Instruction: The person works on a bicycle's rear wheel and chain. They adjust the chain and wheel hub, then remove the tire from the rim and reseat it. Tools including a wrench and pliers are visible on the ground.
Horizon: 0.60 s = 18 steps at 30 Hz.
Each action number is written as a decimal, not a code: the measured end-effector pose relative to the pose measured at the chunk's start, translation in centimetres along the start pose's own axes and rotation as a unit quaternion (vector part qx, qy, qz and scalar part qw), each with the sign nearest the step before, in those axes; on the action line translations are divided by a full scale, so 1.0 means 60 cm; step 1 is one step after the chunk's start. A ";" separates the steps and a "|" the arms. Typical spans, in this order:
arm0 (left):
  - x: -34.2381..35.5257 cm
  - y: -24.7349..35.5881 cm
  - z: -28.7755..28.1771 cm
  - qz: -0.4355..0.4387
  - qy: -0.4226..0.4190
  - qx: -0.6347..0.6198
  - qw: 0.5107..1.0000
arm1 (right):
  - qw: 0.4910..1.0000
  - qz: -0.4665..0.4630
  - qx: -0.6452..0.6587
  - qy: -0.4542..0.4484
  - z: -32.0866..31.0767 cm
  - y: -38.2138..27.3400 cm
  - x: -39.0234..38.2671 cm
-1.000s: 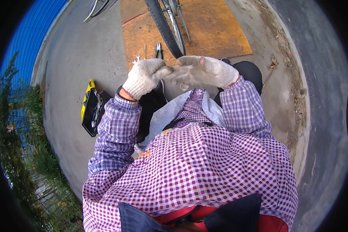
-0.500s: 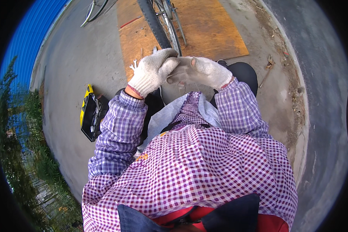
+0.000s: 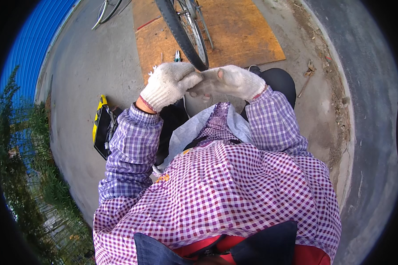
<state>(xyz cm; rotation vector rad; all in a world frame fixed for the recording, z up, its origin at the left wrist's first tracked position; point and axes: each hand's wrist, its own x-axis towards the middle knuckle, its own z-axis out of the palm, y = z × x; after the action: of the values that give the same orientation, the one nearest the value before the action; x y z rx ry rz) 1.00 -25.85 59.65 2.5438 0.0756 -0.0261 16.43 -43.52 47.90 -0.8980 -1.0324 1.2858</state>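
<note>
My left hand [image 3: 169, 86], in a white knitted work glove, is curled at the fingertips of my right hand [image 3: 234, 83]. It appears to pinch the greyed finger end of the right glove. My right hand wears a matching glove, worn and dirty at the fingers, with bare skin showing through. Its fingers stretch left toward my left hand, their tips partly hidden behind it. Just beyond both hands stands a bicycle wheel [image 3: 202, 59] with a black tyre. Pliers [image 3: 177, 56] with dark green handles lie past my left hand, and small wrenches [image 3: 152, 70] show beside it.
The wheel stands over a brown wooden board [image 3: 241, 35] on concrete. To my left sits an open black and yellow toolbox [image 3: 101, 128] with metal tools inside. Another bicycle wheel [image 3: 103, 12] is at the far left. Dry debris [image 3: 311, 68] lies along the right edge.
My left hand has shifted slightly left and toward me, drawing out along the right glove's fingers. More of the pliers and the tyre's lower end shows now.
</note>
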 end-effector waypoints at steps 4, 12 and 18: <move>-0.019 -0.010 -0.020 -0.097 -0.006 -0.038 0.995 | 0.991 0.049 0.123 -0.030 -0.001 -0.015 -0.010; -0.011 -0.007 -0.008 -0.134 0.068 -0.031 0.988 | 0.995 0.041 0.070 0.062 0.009 -0.035 -0.001; 0.019 0.052 0.018 -0.134 0.080 0.003 0.988 | 0.974 0.116 0.079 0.179 0.010 -0.031 0.011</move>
<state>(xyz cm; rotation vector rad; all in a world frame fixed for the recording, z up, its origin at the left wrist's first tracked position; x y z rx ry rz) 2.29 -28.98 60.48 2.5200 0.4814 0.0718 16.44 -43.04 49.89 -1.1021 -0.5458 1.3166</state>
